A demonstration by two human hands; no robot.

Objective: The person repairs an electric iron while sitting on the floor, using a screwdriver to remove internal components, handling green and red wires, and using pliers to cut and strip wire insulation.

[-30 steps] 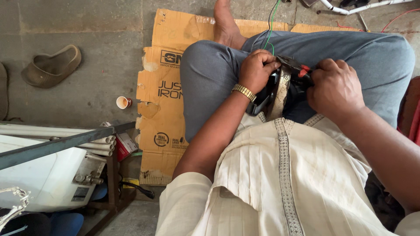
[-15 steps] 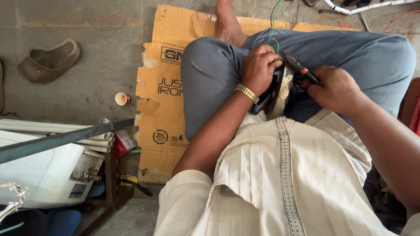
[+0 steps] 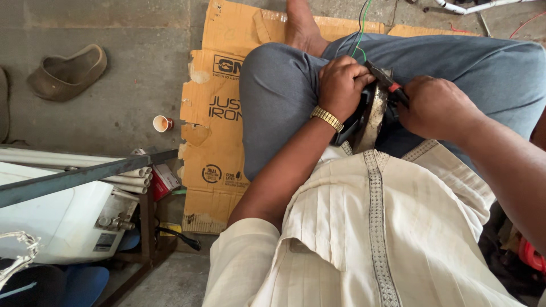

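Observation:
I sit cross-legged on flattened cardboard [image 3: 216, 142] with a clothes iron [image 3: 372, 116] resting edge-up in my lap; its metal soleplate edge shows between my hands. My left hand [image 3: 340, 85], with a gold watch at the wrist, grips the iron's dark body. My right hand [image 3: 435, 108] holds a red-handled tool [image 3: 387, 82] whose dark tip points at the top of the iron, next to my left fingers. Green and black wires [image 3: 361, 28] run from the iron up over my knee.
A brown sandal [image 3: 68, 71] lies on the concrete at upper left. A small paper cup [image 3: 162, 123] stands beside the cardboard. White pipes [image 3: 74, 165] and a white appliance [image 3: 51, 216] under a metal frame fill the lower left.
My right hand has drawn back to the right and the red-handled tool now shows between the hands, its tip at the iron. The left hand keeps its grip.

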